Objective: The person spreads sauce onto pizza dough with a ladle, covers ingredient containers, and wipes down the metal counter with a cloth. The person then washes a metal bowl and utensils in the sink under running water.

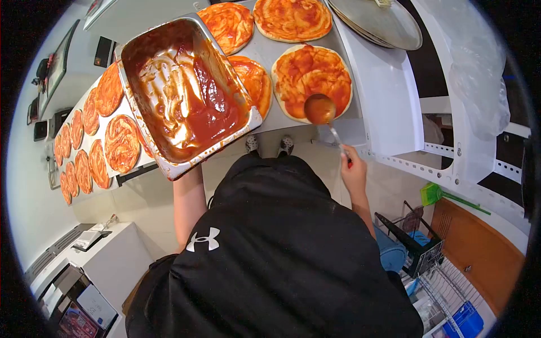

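the right fingers (349, 151) pinch the ladle (319, 109); best circle it lightly over the pizza (311, 73) beyond them. left fingers, behind the pan (256, 119), i can't tell.

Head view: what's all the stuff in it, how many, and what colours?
Sauced dough rounds: fourteen or more, red, top middle and left
Pan: one, silver, upper left
Sauce: one pool, red, in the pan
Ladle: one, silver, right of the pan
Work surface: one, grey, under right rounds
Metal discs: one stack, grey, top right
Plastic sheet: one, clear, top right
Handled tool: one, green, right
Wire rack: one, silver, lower right
Container: one, blue, lower right
Cabinet: one, white, lower left
Small things: several, mostly dark, left, unclear
Shoes: two, patterned, top middle
Shirt: one, black, bottom middle
Left arm: one, bare, hand hidden by pan
Right hand: one, bare, on the ladle
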The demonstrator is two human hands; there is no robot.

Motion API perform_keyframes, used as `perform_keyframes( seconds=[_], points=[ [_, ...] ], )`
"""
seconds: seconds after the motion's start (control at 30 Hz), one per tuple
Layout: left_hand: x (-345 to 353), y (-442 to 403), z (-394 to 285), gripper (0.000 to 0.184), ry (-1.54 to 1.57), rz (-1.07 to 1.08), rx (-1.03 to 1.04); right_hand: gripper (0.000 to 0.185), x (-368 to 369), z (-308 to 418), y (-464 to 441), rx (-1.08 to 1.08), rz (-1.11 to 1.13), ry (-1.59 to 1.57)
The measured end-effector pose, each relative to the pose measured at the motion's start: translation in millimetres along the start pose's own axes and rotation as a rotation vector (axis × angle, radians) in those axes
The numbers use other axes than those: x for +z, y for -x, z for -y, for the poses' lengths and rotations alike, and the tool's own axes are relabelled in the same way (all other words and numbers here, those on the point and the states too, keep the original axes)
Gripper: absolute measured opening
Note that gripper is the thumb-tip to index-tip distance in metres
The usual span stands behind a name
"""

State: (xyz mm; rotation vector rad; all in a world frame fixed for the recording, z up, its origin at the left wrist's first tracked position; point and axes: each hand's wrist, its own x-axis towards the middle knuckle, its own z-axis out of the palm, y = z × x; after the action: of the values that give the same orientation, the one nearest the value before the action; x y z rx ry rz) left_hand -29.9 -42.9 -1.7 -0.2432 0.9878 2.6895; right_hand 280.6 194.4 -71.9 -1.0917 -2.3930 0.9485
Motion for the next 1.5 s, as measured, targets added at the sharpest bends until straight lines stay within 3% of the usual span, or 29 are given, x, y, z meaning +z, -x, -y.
perform_keyframes(
  seconds=[0.07, 0.2, 0.4, 0.53, 0.57, 0.73, 0.87, 0.9, 1.03, 1.2, 1.37, 1.5],
  points=[
    [-14.6, -7.5, 0.2, 0.052, -0.015, 0.019, 0.011, 0.025, -12.1, -4.2, -0.6, 0.012, -0.036, 0.042],
    [-37.0, -18.3, -1.5, 0.054, 0.362, 0.283, -0.152, 0.025, -35.2, -11.8, -2.4, -0.025, -0.093, 0.037],
    [-15.8, -14.6, -1.8, 0.053, 0.18, 0.024, -0.055, 0.026, -36.4, -34.9, 4.9, -0.06, -0.068, 0.085],
    [-26.4, -14.3, 1.6, 0.053, 0.384, 0.378, -0.106, 0.025, -5.2, -40.8, 2.4, -0.101, -0.07, -0.064],
    [-25.4, -13.6, 1.3, 0.053, 0.383, 0.377, -0.107, 0.025, -0.1, -37.5, -0.7, -0.1, -0.07, -0.063],
    [-30.7, -21.5, -2.3, 0.055, 0.15, 0.234, -0.058, 0.025, 18.5, -28.7, -14.9, -0.038, -0.053, -0.123],
    [-114.6, -108.3, -4.7, 0.056, -0.272, 0.577, 0.289, 0.025, 2.6, -62.1, -11.5, 0.042, 0.005, -0.155],
    [-105.4, -101.0, -3.5, 0.056, -0.273, 0.574, 0.29, 0.025, 3.4, -63.1, -11.7, 0.042, 0.008, -0.155],
    [-16.0, -36.2, 0.4, 0.058, -0.114, 0.169, 0.105, 0.024, 11.9, -60.9, -13.2, -0.026, 0.074, -0.264],
    [-22.0, -26.9, -2.8, 0.059, 0.012, 0.242, 0.062, 0.026, 34.4, -62.8, -30.0, -0.182, -0.049, -0.094],
    [-29.5, -18.0, -2.0, 0.059, 0.168, 0.337, 0.007, 0.026, 2.5, -78.6, -15.9, -0.088, 0.036, -0.03],
    [-31.6, -10.8, 2.1, 0.059, 0.286, 0.416, -0.045, 0.025, 7.1, -68.3, -23.3, -0.135, 0.017, -0.003]
  ],
)
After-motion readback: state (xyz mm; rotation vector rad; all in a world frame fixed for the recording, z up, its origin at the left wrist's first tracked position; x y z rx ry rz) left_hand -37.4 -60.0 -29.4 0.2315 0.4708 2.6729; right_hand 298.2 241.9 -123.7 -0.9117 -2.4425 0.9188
